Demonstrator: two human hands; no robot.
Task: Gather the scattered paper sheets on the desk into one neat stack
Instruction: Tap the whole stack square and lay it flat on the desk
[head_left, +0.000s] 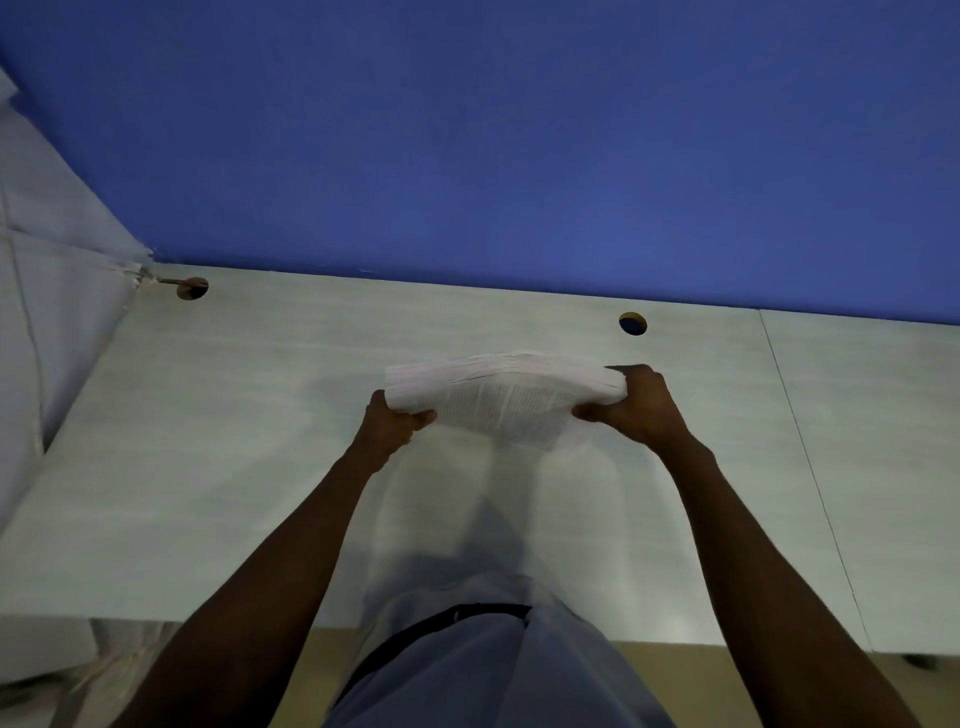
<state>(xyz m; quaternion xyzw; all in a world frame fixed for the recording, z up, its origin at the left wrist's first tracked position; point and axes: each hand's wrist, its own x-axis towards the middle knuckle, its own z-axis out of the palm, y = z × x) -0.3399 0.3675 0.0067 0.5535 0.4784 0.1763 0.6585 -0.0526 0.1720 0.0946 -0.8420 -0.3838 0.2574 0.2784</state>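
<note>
Both hands hold one thick stack of paper sheets (506, 397) just above the middle of the frame, over the pale desk (260, 467). The left hand (389, 426) grips the stack's left end, thumb lying across the printed face nearest the camera and the other fingers hidden behind the sheets. The right hand (636, 402) grips the right end, thumb pressed on the near face and fingers curled round the edge. The stack bows upward in the middle, its top edges fanned slightly, and a printed page hangs down from its lower centre. Whether its bottom edge touches the desk cannot be told; the sheets are blurred there.

Two round cable holes sit near the desk's far edge: one (192, 288) at the left of the frame, one (632, 323) just above and right of the stack. A blue partition (519, 145) fills the upper part of the frame. A white panel (47, 249) runs down the left edge. A thin seam (810, 467) crosses the desk at the right. At the bottom centre, the person's light shirt (493, 665) carries a dark strap (441, 623).
</note>
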